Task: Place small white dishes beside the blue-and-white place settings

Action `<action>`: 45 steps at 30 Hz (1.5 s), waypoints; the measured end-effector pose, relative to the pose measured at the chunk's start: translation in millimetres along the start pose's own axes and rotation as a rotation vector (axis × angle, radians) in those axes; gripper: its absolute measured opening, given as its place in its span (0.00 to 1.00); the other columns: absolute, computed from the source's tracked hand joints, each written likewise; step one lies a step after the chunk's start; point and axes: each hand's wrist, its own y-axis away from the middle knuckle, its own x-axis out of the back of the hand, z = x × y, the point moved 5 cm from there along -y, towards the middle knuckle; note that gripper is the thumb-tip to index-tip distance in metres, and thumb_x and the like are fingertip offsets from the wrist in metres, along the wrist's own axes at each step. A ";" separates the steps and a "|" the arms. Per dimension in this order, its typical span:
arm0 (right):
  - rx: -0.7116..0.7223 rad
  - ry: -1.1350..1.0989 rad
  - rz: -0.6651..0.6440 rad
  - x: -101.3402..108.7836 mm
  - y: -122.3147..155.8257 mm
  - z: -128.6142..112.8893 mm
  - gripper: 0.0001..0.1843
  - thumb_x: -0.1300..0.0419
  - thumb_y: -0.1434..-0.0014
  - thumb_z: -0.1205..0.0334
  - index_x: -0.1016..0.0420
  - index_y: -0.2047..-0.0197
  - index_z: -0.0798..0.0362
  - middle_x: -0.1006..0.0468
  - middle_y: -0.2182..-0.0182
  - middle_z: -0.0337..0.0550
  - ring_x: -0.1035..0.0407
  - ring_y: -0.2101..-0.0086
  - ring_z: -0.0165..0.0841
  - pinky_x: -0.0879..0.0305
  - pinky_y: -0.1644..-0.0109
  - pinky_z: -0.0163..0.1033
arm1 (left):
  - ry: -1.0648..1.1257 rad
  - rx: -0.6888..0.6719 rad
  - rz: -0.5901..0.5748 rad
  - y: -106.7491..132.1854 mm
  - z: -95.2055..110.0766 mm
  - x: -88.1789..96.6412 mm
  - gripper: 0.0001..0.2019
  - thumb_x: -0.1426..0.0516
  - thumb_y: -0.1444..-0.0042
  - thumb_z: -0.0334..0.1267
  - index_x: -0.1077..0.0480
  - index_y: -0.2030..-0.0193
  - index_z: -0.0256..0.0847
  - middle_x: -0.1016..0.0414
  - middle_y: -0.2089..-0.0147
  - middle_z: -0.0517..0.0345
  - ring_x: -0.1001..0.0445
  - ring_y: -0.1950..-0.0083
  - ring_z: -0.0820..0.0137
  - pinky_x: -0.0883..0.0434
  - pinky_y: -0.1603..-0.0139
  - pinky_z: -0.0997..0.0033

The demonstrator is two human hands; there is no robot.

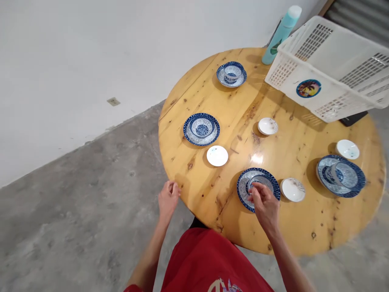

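My right hand [265,205] pinches the small blue bowl [260,183] sitting in the blue plate [243,184] at six o'clock on the table [273,101] — a white saucer [292,189] just beside. My left hand [168,197] rests loosely curled at the edge, holding nothing.

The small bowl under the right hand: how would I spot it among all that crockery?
Start at the round wooden table. On its near edge a blue-patterned plate lies beside a white saucer. The bowl sits on that plate, the only one with the right hand on its rim.
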 end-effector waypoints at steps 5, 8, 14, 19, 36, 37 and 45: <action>-0.090 -0.123 0.029 10.6 89.3 70.4 0.18 0.45 0.42 0.46 0.28 0.55 0.49 0.22 0.68 0.43 0.27 0.74 0.36 0.27 0.67 0.43 | -0.045 -0.032 -0.103 64.2 -29.2 -3.3 0.10 0.52 0.41 0.46 0.35 0.65 0.45 0.24 0.72 0.63 0.24 0.72 0.69 0.31 0.65 0.70; -0.139 -0.174 0.061 14.5 145.0 112.8 0.19 0.44 0.42 0.46 0.28 0.55 0.49 0.22 0.69 0.42 0.27 0.75 0.37 0.28 0.68 0.43 | -0.048 -0.124 -0.222 103.6 -35.0 -15.9 0.11 0.53 0.40 0.47 0.35 0.66 0.46 0.24 0.73 0.63 0.25 0.74 0.69 0.31 0.66 0.70; -0.154 -0.247 0.090 15.2 224.3 151.4 0.16 0.44 0.43 0.46 0.27 0.60 0.48 0.22 0.72 0.40 0.27 0.77 0.38 0.30 0.70 0.43 | -0.060 -0.232 -0.333 175.8 -63.2 -13.0 0.13 0.54 0.39 0.48 0.34 0.66 0.46 0.25 0.73 0.63 0.25 0.74 0.69 0.30 0.66 0.71; -0.040 -0.213 -0.040 -0.4 244.6 139.6 0.17 0.47 0.40 0.47 0.27 0.60 0.50 0.23 0.73 0.41 0.27 0.76 0.37 0.31 0.68 0.41 | -0.084 -0.163 -0.274 210.9 -109.6 20.6 0.14 0.54 0.40 0.48 0.34 0.67 0.45 0.26 0.73 0.63 0.26 0.74 0.70 0.31 0.65 0.71; 0.082 -0.073 -0.151 -148.7 221.2 45.4 0.18 0.53 0.38 0.50 0.27 0.61 0.52 0.23 0.75 0.40 0.28 0.78 0.33 0.33 0.69 0.37 | 0.034 -0.086 -0.098 90.2 -182.5 158.3 0.19 0.52 0.47 0.57 0.33 0.68 0.44 0.25 0.74 0.60 0.26 0.75 0.67 0.28 0.68 0.66; 0.096 -0.058 -0.167 -167.6 216.7 28.4 0.17 0.53 0.38 0.51 0.28 0.61 0.52 0.23 0.74 0.40 0.28 0.78 0.33 0.34 0.69 0.36 | 0.021 -0.065 -0.074 77.6 -193.8 178.4 0.20 0.52 0.47 0.58 0.33 0.68 0.44 0.25 0.74 0.59 0.25 0.74 0.66 0.28 0.68 0.66; 0.148 -0.039 -0.310 -316.5 203.6 -75.9 0.16 0.52 0.38 0.54 0.28 0.61 0.52 0.23 0.73 0.40 0.28 0.78 0.31 0.35 0.70 0.35 | -0.075 0.017 -0.026 -34.9 -238.4 299.5 0.19 0.53 0.46 0.56 0.33 0.68 0.43 0.21 0.69 0.55 0.22 0.70 0.63 0.28 0.64 0.64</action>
